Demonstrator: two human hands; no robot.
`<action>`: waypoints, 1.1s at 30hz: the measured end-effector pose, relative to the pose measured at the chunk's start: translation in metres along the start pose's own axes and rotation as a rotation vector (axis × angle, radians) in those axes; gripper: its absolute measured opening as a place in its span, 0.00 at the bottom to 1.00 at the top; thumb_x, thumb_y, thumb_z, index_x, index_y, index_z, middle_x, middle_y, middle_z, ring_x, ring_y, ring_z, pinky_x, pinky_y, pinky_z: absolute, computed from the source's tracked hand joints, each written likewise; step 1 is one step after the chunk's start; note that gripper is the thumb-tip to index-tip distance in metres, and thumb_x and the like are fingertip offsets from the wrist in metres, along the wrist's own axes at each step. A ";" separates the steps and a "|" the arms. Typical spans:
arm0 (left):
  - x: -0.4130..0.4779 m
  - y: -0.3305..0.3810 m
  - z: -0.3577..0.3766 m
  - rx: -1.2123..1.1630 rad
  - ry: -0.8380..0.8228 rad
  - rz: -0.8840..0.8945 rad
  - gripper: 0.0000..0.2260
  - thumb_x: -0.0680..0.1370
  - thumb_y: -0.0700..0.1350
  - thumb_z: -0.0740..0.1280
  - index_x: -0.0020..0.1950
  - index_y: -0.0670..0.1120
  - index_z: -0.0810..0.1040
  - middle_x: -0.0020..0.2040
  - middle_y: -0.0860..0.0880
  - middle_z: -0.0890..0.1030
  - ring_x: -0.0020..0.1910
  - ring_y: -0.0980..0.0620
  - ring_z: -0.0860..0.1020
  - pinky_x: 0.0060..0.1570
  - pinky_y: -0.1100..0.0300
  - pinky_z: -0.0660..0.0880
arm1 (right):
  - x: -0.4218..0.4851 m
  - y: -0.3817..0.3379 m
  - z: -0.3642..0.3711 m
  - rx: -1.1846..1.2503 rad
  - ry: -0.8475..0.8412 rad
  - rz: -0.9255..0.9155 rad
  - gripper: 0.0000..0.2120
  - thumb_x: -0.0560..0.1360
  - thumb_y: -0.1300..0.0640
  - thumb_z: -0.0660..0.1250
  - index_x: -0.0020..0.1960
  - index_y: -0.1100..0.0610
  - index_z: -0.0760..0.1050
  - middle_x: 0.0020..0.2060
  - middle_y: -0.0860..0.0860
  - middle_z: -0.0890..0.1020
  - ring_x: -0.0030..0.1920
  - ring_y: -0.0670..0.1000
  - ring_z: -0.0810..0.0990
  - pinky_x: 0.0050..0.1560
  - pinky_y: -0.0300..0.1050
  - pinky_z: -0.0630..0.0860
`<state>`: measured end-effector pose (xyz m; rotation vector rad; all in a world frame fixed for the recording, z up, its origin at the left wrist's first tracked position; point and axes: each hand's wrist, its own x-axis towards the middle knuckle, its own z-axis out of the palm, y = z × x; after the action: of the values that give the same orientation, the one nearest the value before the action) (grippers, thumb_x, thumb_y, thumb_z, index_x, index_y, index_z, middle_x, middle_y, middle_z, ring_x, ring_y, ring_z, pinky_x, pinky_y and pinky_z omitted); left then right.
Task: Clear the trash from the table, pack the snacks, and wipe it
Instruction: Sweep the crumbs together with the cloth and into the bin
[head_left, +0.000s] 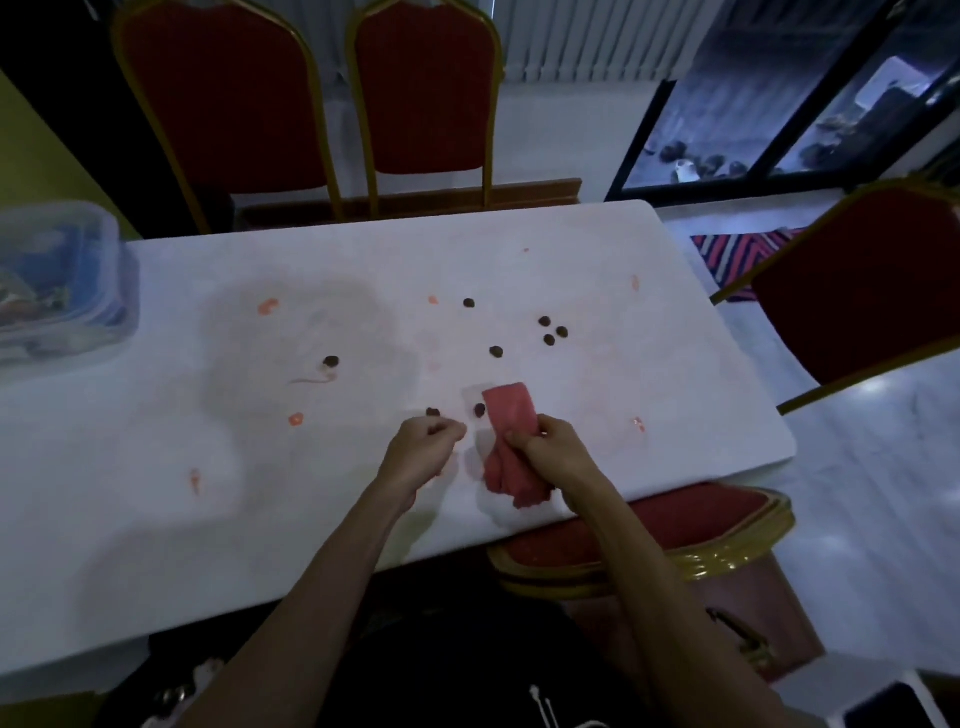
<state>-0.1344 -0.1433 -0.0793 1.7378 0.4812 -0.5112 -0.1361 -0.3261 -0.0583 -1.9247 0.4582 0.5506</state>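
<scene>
1. Plastic box (62, 280) at the table's left end: cut by the frame edge and blurred; contents show only as blue and orange smears.
2. Left hand (423, 449): fingertips curled under, so whether they pinch anything cannot be told.
3. Pink cloth (511, 441): middle hidden under the right hand (553, 452).
4. Dark pellets (551, 330): too small to identify.
5. Phone-like slab (893, 709), bottom right: cropped.
</scene>
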 end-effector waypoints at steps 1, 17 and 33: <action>0.002 -0.004 0.006 0.034 0.053 0.003 0.08 0.77 0.48 0.67 0.45 0.46 0.83 0.42 0.50 0.82 0.44 0.49 0.79 0.45 0.54 0.76 | 0.006 0.003 -0.015 -0.023 0.025 0.001 0.09 0.77 0.55 0.68 0.55 0.57 0.79 0.46 0.53 0.85 0.44 0.51 0.84 0.47 0.51 0.83; 0.034 -0.060 0.078 0.560 0.714 -0.059 0.27 0.82 0.47 0.61 0.77 0.37 0.60 0.79 0.37 0.57 0.80 0.38 0.52 0.77 0.39 0.51 | 0.133 0.019 -0.205 -0.447 0.351 0.063 0.25 0.76 0.52 0.69 0.68 0.59 0.65 0.54 0.61 0.81 0.45 0.61 0.83 0.46 0.56 0.83; 0.048 -0.081 0.096 0.761 0.965 0.020 0.27 0.83 0.51 0.53 0.78 0.38 0.61 0.79 0.37 0.60 0.80 0.40 0.55 0.78 0.41 0.52 | 0.163 0.005 -0.134 -0.255 0.247 -0.154 0.12 0.71 0.49 0.66 0.54 0.47 0.75 0.34 0.46 0.84 0.33 0.48 0.84 0.37 0.50 0.84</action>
<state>-0.1498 -0.2172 -0.1905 2.6891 1.0244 0.2625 0.0177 -0.4623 -0.1060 -2.2648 0.4055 0.2816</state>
